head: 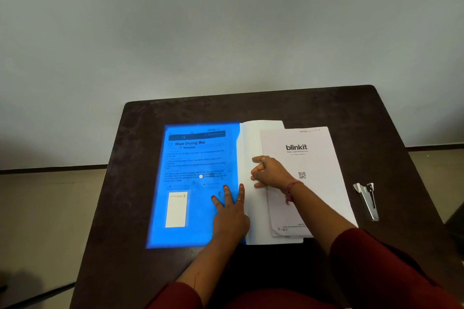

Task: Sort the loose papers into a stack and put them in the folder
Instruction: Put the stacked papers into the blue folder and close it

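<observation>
A translucent blue folder [193,208] lies on the dark table, with a printed sheet headed "Wipe Drying Mat" showing through its cover. Right of it lie white papers [253,208], and on top of them a sheet [319,183] printed "blinkit" with a QR code. My left hand [229,213] presses flat on the folder's right edge, fingers straight. My right hand [270,172] rests on the left edge of the blinkit sheet with its fingers curled on the paper; whether it pinches the edge is unclear.
A metal stapler [367,200] lies on the table [140,138] to the right of the papers. The table's far edge meets a pale wall, and floor shows on both sides.
</observation>
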`<action>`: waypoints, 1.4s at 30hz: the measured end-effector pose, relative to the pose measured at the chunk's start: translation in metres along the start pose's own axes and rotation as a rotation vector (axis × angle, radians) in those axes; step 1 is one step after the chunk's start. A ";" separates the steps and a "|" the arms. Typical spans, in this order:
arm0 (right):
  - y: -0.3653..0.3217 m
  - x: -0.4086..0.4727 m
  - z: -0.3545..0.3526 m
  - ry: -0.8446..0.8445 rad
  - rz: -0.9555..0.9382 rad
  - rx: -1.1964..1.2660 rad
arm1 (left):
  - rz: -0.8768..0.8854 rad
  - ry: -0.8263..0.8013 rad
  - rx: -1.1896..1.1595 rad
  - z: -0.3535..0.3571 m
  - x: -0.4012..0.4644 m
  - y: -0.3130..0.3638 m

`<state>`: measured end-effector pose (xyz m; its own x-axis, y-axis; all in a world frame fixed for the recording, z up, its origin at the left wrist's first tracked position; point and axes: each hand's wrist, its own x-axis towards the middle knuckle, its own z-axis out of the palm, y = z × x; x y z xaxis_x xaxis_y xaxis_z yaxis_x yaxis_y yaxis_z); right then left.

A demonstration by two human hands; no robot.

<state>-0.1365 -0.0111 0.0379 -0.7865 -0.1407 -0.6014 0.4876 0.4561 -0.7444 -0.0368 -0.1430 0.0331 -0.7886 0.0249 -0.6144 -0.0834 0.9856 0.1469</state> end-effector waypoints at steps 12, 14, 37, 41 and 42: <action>0.093 -0.071 -0.103 0.509 0.045 -0.146 | 0.055 0.223 -0.051 -0.009 0.008 0.022; 0.103 -0.075 -0.111 0.536 0.089 -0.261 | 0.051 0.178 -0.264 -0.007 0.012 0.034; 0.128 -0.086 -0.132 0.585 -0.213 -0.390 | -0.085 0.310 -0.621 -0.006 0.025 0.098; 0.127 -0.083 -0.131 0.605 -0.253 -0.228 | -0.095 0.263 -0.917 -0.006 0.027 0.099; 0.127 -0.081 -0.131 0.600 -0.242 -0.185 | -0.106 0.228 -0.978 -0.007 0.025 0.100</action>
<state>-0.0602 0.1733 0.0298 -0.9658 0.2305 -0.1186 0.2402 0.6237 -0.7438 -0.0695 -0.0453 0.0376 -0.8372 -0.1887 -0.5133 -0.5423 0.4082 0.7343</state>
